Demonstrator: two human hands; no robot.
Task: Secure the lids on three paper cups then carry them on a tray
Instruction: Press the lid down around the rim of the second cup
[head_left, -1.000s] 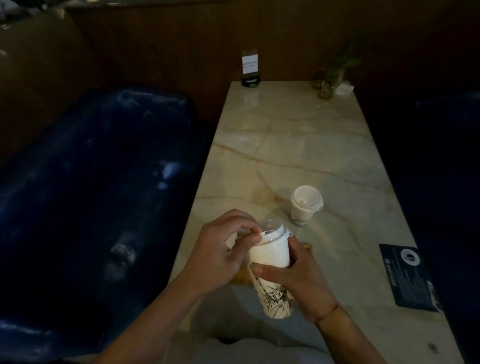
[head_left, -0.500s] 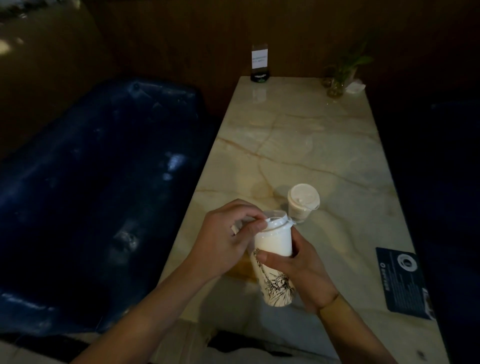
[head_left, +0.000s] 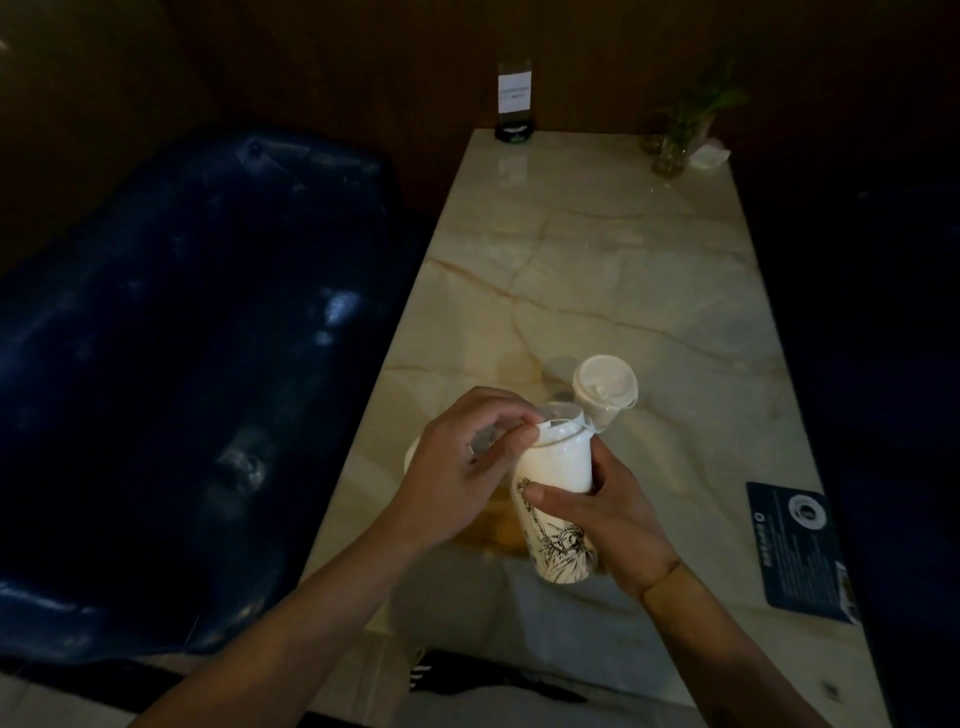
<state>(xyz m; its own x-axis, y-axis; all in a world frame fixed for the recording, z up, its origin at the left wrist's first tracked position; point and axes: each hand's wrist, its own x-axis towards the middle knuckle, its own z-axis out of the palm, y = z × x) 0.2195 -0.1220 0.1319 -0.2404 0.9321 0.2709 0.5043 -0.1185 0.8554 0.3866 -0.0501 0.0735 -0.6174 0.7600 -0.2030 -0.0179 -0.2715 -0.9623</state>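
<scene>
A white paper cup (head_left: 558, 499) with a Statue of Liberty drawing is lifted above the marble table (head_left: 597, 270), tilted slightly. My right hand (head_left: 608, 519) grips its side. My left hand (head_left: 462, 467) pinches the white lid (head_left: 563, 428) at the cup's rim, with fingertips on its left edge. A second cup (head_left: 605, 392) with its lid on stands on the table just behind. A pale round shape (head_left: 413, 457), partly hidden behind my left hand, may be a third cup. A yellowish tray (head_left: 493, 525) lies under my hands, mostly hidden.
A dark blue padded seat (head_left: 182, 364) runs along the table's left side. A dark card (head_left: 795, 551) lies at the right edge. At the far end stand a sign holder (head_left: 514, 104) and a small plant in a glass (head_left: 675, 135).
My hands with the cup have stayed together; the left fingers have shifted along the lid's rim. The camera has tilted, so the table looks closer.
</scene>
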